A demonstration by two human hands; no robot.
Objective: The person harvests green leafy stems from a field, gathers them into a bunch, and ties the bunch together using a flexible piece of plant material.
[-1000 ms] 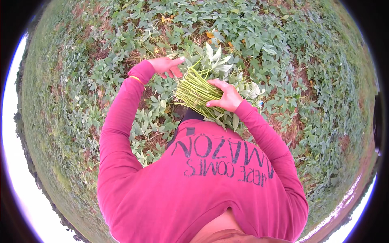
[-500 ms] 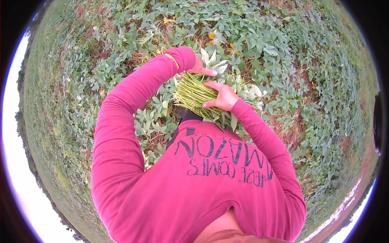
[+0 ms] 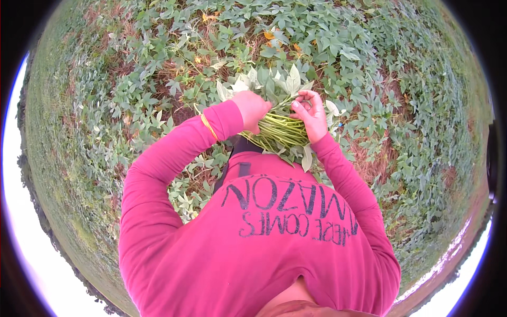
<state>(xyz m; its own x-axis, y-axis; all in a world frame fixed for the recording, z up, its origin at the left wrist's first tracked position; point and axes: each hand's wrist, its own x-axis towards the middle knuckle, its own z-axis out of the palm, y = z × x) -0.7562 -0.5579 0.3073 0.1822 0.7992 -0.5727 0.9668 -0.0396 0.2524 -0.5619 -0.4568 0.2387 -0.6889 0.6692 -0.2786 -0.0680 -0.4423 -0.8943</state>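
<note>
A bundle of green leafy stems [image 3: 279, 129] is held in front of my chest, leaves pointing away from me. My left hand [image 3: 252, 108] is closed around the stems at the bundle's left side. My right hand [image 3: 310, 113] rests on the right side of the bundle, its fingers curled at the stems near the leaves. Both arms wear pink sleeves, and a thin yellow band [image 3: 208, 127] sits on my left wrist.
Low green leafy vines [image 3: 158, 84] cover the ground all around, with patches of brown dry grass and bare soil [image 3: 369, 153] to the right. My pink shirt fills the lower middle of the view.
My left hand swung in from the left and closed around the bundle. My right hand shifted from lying over the stems to the bundle's right side near the leaves.
</note>
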